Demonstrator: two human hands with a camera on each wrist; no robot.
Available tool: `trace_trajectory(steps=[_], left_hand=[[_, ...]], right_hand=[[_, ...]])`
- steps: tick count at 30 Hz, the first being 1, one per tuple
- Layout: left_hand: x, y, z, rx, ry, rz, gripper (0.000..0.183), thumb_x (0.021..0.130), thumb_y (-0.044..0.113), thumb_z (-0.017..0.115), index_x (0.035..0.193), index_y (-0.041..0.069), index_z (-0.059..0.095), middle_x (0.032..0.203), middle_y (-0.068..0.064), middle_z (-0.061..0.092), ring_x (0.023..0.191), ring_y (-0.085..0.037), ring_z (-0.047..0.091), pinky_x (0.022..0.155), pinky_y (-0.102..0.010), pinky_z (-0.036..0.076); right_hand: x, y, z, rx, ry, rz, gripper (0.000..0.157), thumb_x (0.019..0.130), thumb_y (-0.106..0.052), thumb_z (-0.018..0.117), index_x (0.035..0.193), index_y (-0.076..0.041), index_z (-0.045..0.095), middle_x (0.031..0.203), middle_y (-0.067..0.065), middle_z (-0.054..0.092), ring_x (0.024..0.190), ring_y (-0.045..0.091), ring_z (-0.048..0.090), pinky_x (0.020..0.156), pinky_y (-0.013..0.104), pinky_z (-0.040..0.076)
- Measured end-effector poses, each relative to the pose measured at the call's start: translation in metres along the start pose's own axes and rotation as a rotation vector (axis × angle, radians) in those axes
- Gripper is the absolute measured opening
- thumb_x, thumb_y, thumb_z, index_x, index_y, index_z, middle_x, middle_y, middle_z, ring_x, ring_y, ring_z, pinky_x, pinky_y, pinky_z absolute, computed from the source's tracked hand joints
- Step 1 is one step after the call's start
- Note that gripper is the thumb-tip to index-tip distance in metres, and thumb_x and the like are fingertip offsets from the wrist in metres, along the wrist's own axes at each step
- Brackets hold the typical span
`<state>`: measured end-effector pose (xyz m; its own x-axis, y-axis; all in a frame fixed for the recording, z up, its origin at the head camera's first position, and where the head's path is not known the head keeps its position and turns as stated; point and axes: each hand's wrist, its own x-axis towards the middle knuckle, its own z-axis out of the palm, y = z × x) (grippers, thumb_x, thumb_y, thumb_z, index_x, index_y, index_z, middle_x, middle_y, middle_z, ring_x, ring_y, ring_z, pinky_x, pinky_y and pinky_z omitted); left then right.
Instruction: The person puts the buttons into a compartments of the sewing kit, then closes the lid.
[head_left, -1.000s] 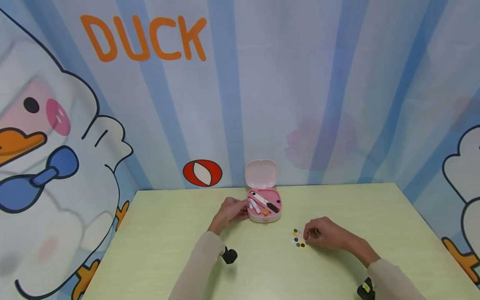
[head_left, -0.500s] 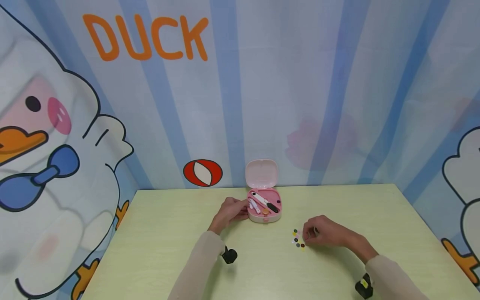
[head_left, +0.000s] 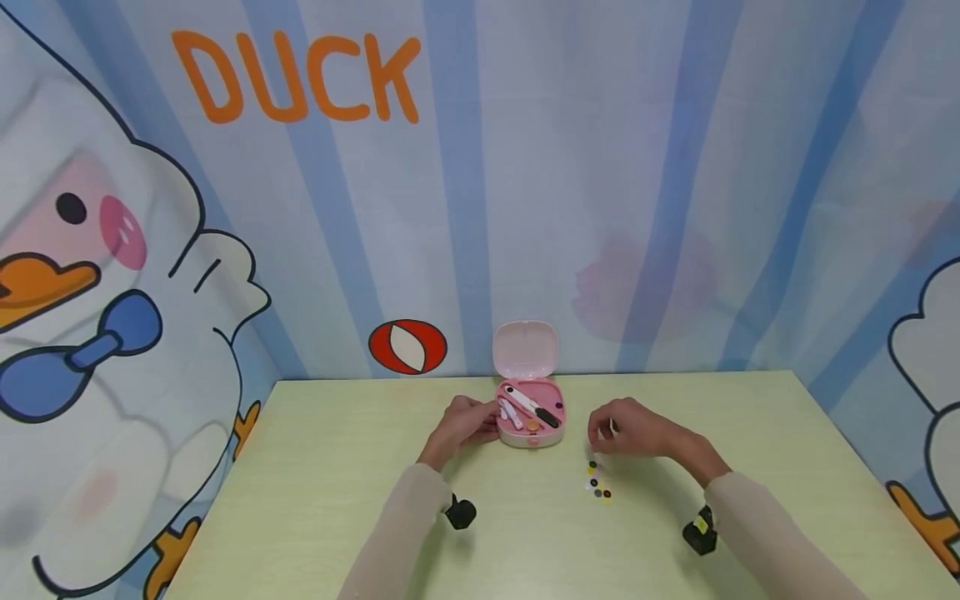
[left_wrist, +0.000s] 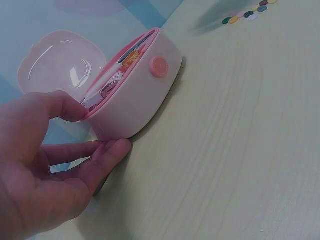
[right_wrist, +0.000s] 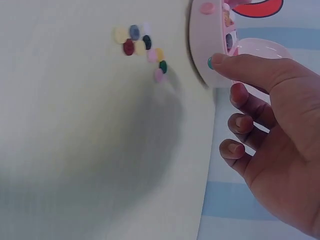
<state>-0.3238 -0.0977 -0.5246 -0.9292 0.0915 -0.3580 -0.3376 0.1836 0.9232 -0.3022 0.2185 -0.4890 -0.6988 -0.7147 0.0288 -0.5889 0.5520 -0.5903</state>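
Pinching 1 small, round teal button (right_wrist: 210, 63) between thumb and finger of the right hand (head_left: 637, 427), above the table (head_left: 337, 442), near loose red, green, yellow and pink buttons (right_wrist: 140, 47) and right of the box (left_wrist: 135, 97). Gripping with the left hand (head_left: 460, 422) the side of that rounded, pale pink box with raised lid (head_left: 525, 350).

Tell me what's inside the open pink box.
Inside the pink box are a white tool with a black end, slim pale pieces, a round tan item and a small dark disc. Anything beneath them is covered.
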Motion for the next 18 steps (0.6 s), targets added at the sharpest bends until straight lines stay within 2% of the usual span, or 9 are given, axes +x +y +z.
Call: trace_trajectory(steps=[5,10,18], left_hand=[[0.0,0.0,-0.001,0.0,0.002,0.0,0.029,0.098,0.022,0.067,0.111,-0.005,0.069,0.093,-0.012,0.074,0.081,-0.019,0.072,0.082,-0.034,0.063],[-0.001,0.0,-0.001,-0.008,-0.004,0.001,0.032,0.1,0.023,0.068,0.114,-0.006,0.068,0.095,-0.012,0.074,0.08,-0.018,0.071,0.084,-0.035,0.062],[0.001,-0.001,-0.002,-0.003,-0.001,-0.011,0.033,0.101,0.024,0.067,0.117,-0.005,0.067,0.097,-0.012,0.074,0.084,-0.02,0.071,0.084,-0.034,0.062]], right_hand=[[0.018,0.0,-0.004,0.006,0.014,0.011,0.012,0.094,-0.006,0.074,0.088,-0.016,0.073,0.073,-0.01,0.059,0.066,0.007,0.05,0.061,0.025,0.043],[0.036,0.0,-0.007,0.032,0.034,0.033,0.008,0.094,-0.007,0.074,0.09,-0.013,0.074,0.074,-0.007,0.06,0.069,0.011,0.051,0.062,0.026,0.044],[0.056,0.005,-0.008,0.079,0.076,0.12,0.005,0.096,-0.012,0.074,0.093,-0.008,0.075,0.074,-0.002,0.058,0.07,0.016,0.051,0.062,0.028,0.042]])
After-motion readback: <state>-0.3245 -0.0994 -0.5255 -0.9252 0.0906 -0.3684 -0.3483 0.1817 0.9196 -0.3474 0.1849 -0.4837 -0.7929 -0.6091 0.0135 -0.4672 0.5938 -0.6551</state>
